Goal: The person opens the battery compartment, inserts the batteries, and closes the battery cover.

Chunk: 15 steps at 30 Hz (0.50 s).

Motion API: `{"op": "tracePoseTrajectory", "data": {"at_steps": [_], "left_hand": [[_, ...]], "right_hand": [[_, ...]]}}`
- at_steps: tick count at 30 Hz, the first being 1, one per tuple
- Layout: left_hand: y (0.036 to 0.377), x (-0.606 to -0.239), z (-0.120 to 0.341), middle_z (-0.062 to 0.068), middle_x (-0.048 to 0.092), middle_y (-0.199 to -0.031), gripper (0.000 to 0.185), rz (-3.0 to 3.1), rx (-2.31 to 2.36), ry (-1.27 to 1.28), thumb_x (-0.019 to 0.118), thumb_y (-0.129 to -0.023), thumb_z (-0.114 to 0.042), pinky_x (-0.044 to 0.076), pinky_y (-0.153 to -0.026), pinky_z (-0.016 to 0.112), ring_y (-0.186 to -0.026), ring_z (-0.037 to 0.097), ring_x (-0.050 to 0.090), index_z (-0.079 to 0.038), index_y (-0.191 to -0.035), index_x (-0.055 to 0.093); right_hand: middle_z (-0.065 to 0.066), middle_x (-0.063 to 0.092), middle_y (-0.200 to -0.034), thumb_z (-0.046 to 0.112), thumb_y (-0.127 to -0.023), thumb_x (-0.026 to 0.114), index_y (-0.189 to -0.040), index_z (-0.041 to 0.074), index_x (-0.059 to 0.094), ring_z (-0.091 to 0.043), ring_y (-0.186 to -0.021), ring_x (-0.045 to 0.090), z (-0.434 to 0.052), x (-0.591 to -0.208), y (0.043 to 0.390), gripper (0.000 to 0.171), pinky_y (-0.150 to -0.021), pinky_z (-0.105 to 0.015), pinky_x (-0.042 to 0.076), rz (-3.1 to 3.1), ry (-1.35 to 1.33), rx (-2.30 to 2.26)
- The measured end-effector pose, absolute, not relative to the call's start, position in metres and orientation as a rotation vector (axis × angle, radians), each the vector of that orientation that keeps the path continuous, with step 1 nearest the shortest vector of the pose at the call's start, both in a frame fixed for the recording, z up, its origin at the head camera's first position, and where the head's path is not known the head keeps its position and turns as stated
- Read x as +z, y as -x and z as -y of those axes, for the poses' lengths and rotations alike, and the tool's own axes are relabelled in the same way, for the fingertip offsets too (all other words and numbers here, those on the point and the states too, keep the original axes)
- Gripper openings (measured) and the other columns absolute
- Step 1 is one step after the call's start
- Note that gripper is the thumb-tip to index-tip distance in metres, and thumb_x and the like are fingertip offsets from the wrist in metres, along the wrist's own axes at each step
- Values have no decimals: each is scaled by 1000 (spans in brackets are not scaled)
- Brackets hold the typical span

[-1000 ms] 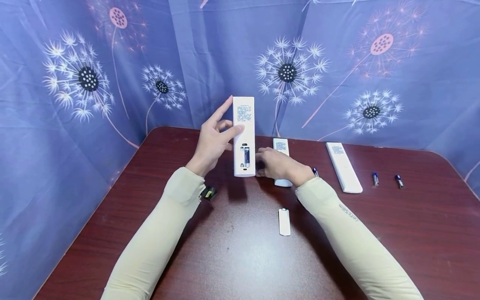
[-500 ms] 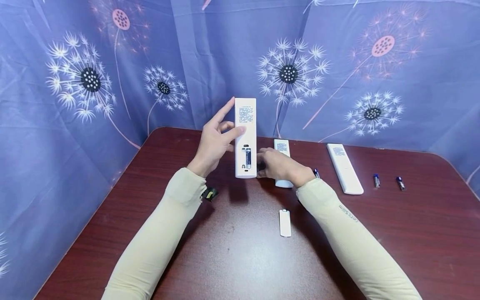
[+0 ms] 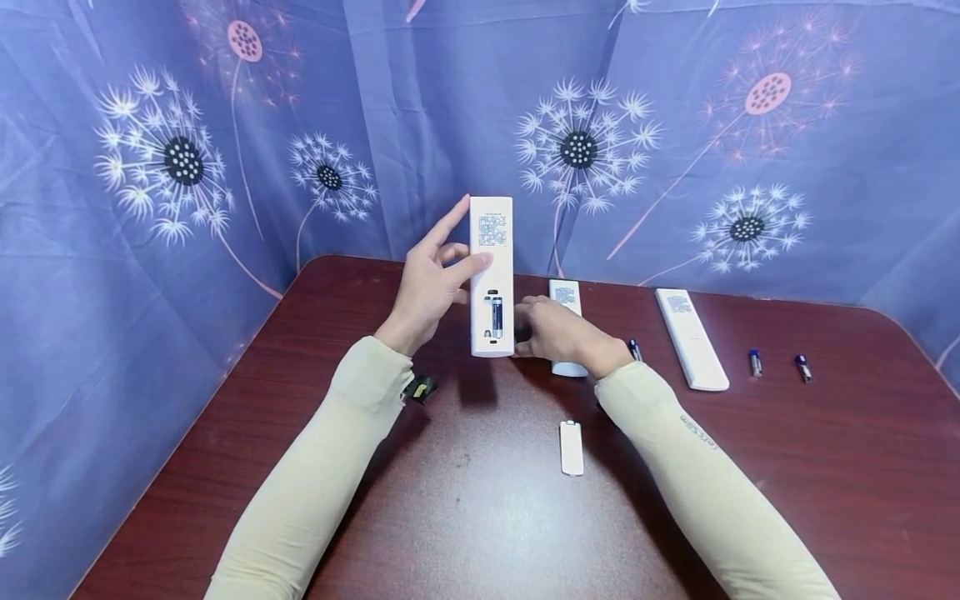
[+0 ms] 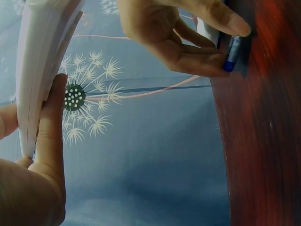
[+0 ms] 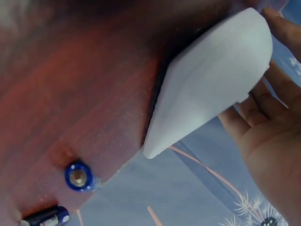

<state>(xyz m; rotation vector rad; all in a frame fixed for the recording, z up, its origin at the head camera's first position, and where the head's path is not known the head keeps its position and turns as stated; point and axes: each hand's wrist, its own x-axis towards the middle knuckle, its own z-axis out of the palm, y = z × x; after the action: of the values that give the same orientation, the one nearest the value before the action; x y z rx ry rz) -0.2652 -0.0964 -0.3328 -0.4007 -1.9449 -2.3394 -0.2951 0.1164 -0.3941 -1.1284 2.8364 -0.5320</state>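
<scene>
Remote (image 3: 491,275) upright in our left hand (image 3: 427,287), one battery (image 3: 496,318) seated, second slot empty; right hand (image 3: 558,332) beside it pinches another battery (image 4: 231,55); cover (image 3: 571,447) lies unfitted nearer us.

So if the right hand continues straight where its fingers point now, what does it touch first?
Most likely the upright white remote that the left hand holds: the right hand points left at its lower end, though depth is unclear.
</scene>
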Motion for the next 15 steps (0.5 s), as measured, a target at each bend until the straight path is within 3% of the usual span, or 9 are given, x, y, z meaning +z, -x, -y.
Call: {"op": "tracePoseTrajectory", "data": {"at_steps": [4, 11, 15], "left_hand": [[265, -333, 96, 12, 64, -91, 76, 1943, -2344, 400, 73, -98, 3, 61, -57, 35, -87, 25, 68, -38, -158, 52], [265, -334, 96, 13, 67, -91, 77, 1939, -2346, 410, 73, -98, 4, 60, -56, 35, -85, 25, 69, -37, -159, 51], [265, -334, 96, 14, 68, -91, 77, 1944, -2338, 410, 72, -98, 4, 61, -57, 37, -85, 25, 70, -37, -159, 51]], "right_hand": [[-12, 68, -104, 8, -85, 86, -112, -3, 71, -29, -98, 64, -119, -391, 289, 33, -92, -46, 53, -2873, 1110, -636], [-14, 68, -119, 16, -87, 88, -121, -3, 70, -33, -115, 63, -128, -382, 274, 43, -102, -48, 50, -2999, 1113, -754], [-14, 68, -119, 16, -85, 92, -120, -2, 71, -33, -116, 61, -137, -381, 266, 44, -105, -48, 48, -3061, 1195, -910]]}}
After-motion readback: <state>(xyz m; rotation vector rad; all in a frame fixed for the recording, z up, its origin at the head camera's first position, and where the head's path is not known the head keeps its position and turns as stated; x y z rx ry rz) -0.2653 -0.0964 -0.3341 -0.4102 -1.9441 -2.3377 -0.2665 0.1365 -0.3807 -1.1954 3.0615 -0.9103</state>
